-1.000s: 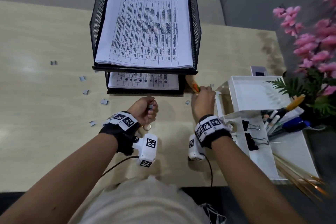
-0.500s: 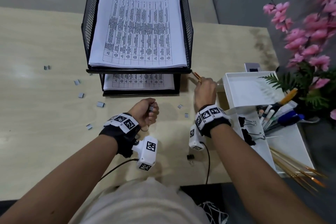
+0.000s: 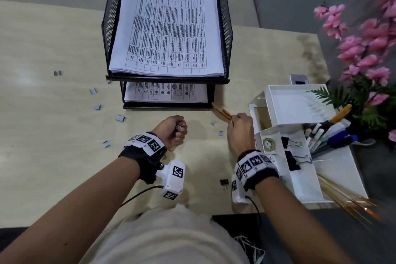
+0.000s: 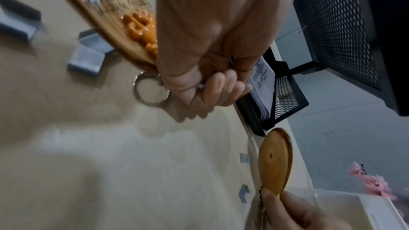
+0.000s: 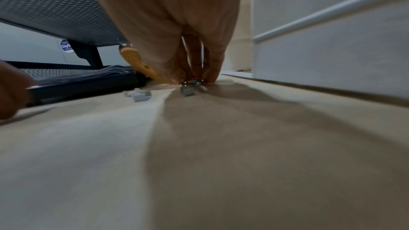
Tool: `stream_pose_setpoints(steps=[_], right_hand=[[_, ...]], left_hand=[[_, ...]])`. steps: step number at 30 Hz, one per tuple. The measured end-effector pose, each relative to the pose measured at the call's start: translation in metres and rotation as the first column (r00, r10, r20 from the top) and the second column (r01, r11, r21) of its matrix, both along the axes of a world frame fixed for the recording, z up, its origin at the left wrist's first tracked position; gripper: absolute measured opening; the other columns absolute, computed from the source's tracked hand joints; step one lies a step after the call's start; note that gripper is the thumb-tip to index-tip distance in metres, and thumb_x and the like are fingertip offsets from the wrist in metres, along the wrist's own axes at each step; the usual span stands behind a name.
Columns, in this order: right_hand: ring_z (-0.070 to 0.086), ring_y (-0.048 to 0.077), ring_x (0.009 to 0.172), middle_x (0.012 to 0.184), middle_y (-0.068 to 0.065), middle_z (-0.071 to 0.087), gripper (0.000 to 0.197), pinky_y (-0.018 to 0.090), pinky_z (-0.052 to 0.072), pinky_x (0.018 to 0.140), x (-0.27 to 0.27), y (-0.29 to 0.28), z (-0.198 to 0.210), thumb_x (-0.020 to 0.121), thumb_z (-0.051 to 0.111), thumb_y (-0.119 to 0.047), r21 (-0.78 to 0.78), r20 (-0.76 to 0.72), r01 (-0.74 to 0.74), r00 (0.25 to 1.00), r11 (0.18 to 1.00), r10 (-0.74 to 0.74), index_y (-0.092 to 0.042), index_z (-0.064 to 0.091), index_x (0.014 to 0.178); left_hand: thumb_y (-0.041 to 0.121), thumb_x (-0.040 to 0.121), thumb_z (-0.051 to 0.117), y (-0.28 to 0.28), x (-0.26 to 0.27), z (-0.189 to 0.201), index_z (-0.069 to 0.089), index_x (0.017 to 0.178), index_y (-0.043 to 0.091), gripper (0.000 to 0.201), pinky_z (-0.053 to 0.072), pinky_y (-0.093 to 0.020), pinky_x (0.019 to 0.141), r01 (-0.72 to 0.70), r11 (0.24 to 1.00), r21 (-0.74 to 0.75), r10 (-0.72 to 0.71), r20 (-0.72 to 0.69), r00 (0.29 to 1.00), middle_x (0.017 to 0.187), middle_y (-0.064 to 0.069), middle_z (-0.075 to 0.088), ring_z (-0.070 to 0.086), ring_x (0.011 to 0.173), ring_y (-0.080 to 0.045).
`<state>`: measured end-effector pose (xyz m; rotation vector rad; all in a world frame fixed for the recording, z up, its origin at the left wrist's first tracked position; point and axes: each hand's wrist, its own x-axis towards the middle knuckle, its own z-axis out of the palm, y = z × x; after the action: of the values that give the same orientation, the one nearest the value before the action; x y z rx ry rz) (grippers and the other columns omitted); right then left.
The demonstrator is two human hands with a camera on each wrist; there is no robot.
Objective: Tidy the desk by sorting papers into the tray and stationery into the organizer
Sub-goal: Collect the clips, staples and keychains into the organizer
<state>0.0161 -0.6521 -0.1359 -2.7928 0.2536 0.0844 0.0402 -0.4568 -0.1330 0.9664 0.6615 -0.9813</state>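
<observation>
My left hand is a fist in front of the black mesh tray. It grips a lettered wooden keychain by its ring, and a grey staple block shows between thumb and fingers. My right hand pinches an oval wooden keychain near its ring, low over the desk beside the white organizer. A staple block lies just under its fingertips. Printed papers fill both tray tiers.
Several grey staple blocks lie scattered on the desk to the left and between my hands. A small black binder clip lies near my right wrist. The organizer holds pens, binder clips and gold sticks. Pink flowers stand at the right.
My right hand has come back down toward me from beside the tray, still holding the oval keychain. The left fist has barely moved.
</observation>
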Motion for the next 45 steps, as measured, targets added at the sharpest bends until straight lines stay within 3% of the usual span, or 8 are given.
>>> stream_pose_setpoints(steps=[9, 22, 30, 34, 37, 40, 43, 45], right_hand=[[0.05, 0.029, 0.106, 0.111, 0.017, 0.06, 0.023, 0.035, 0.046, 0.083, -0.051, -0.008, 0.009, 0.092, 0.047, -0.002, 0.011, -0.073, 0.018, 0.997, 1.0, -0.017, 0.004, 0.065, 0.105], [0.06, 0.033, 0.09, 0.083, 0.014, 0.063, 0.015, 0.034, 0.05, 0.073, -0.048, -0.006, 0.017, 0.063, 0.063, 0.007, 0.341, -0.171, 0.374, 0.927, 0.862, -0.334, -0.007, 0.063, 0.067], [0.035, 0.029, 0.122, 0.127, 0.008, 0.045, 0.046, 0.042, 0.036, 0.098, -0.037, 0.008, 0.032, 0.078, 0.068, -0.029, 0.209, -0.259, 0.224, 0.951, 0.952, -0.167, -0.015, 0.053, 0.119], [0.04, 0.03, 0.115, 0.121, 0.01, 0.049, 0.028, 0.045, 0.038, 0.097, -0.03, 0.021, 0.032, 0.082, 0.063, -0.019, 0.178, -0.285, 0.151, 0.954, 0.972, -0.097, -0.013, 0.051, 0.107], [0.056, 0.022, 0.094, 0.109, 0.009, 0.058, 0.018, 0.03, 0.053, 0.076, -0.03, 0.021, 0.047, 0.083, 0.061, -0.007, 0.435, -0.243, 0.218, 0.963, 0.873, -0.12, -0.014, 0.046, 0.091], [0.054, 0.006, 0.075, 0.101, -0.002, 0.053, 0.014, 0.0, 0.04, 0.048, -0.022, 0.006, 0.096, 0.089, 0.056, -0.007, 0.574, -0.007, 0.148, 0.984, 0.805, -0.177, -0.011, 0.049, 0.1], [0.061, 0.02, 0.073, 0.106, 0.002, 0.056, 0.015, 0.006, 0.042, 0.042, -0.002, -0.031, 0.143, 0.092, 0.05, -0.01, 0.604, 0.203, 0.074, 0.948, 0.793, -0.243, -0.014, 0.049, 0.107], [0.061, 0.026, 0.083, 0.107, 0.003, 0.054, 0.024, 0.017, 0.048, 0.044, 0.011, -0.059, 0.157, 0.088, 0.054, -0.006, 0.462, 0.204, 0.077, 0.96, 0.883, -0.191, -0.016, 0.05, 0.11]], left_hand=[[0.026, 0.095, 0.026, -0.022, -0.017, 0.01, 0.032, 0.06, 0.019, 0.037, 0.018, -0.008, 0.032, 0.051, 0.999, -0.002, -0.051, 0.031, 0.998, 0.036, 0.008, 0.034, 0.027, 0.025, -0.005], [0.017, 0.098, 0.033, -0.038, -0.04, 0.021, 0.045, 0.065, 0.01, 0.036, 0.042, -0.01, 0.033, -0.03, 0.995, 0.094, 0.023, 0.071, 0.997, 0.035, -0.001, 0.054, 0.049, 0.026, -0.007], [0.015, 0.096, 0.033, -0.037, -0.045, 0.021, 0.046, 0.066, 0.009, 0.034, 0.04, -0.01, 0.034, -0.052, 0.995, 0.08, 0.047, 0.056, 0.997, 0.037, -0.001, 0.052, 0.047, 0.027, -0.007], [0.016, 0.097, 0.032, -0.035, -0.044, 0.022, 0.045, 0.066, 0.009, 0.034, 0.038, -0.009, 0.035, -0.081, 0.993, 0.088, 0.076, 0.06, 0.995, 0.051, -0.004, 0.048, 0.044, 0.026, -0.007], [0.017, 0.096, 0.033, -0.035, -0.04, 0.023, 0.044, 0.065, 0.01, 0.035, 0.037, -0.007, 0.032, -0.072, 0.99, 0.121, 0.063, 0.075, 0.995, 0.043, -0.001, 0.05, 0.044, 0.024, -0.006], [0.018, 0.096, 0.032, -0.037, -0.034, 0.026, 0.044, 0.064, 0.011, 0.035, 0.035, -0.006, 0.031, -0.057, 0.99, 0.13, 0.046, 0.087, 0.995, 0.033, 0.003, 0.049, 0.044, 0.023, -0.005], [0.018, 0.097, 0.031, -0.041, -0.03, 0.029, 0.042, 0.064, 0.012, 0.035, 0.034, -0.006, 0.032, -0.044, 0.993, 0.112, 0.033, 0.096, 0.995, 0.034, 0.003, 0.048, 0.042, 0.024, -0.006], [0.018, 0.097, 0.031, -0.044, -0.03, 0.03, 0.042, 0.065, 0.013, 0.035, 0.035, -0.006, 0.033, -0.03, 0.994, 0.102, 0.02, 0.098, 0.995, 0.034, 0.003, 0.048, 0.042, 0.024, -0.006]])
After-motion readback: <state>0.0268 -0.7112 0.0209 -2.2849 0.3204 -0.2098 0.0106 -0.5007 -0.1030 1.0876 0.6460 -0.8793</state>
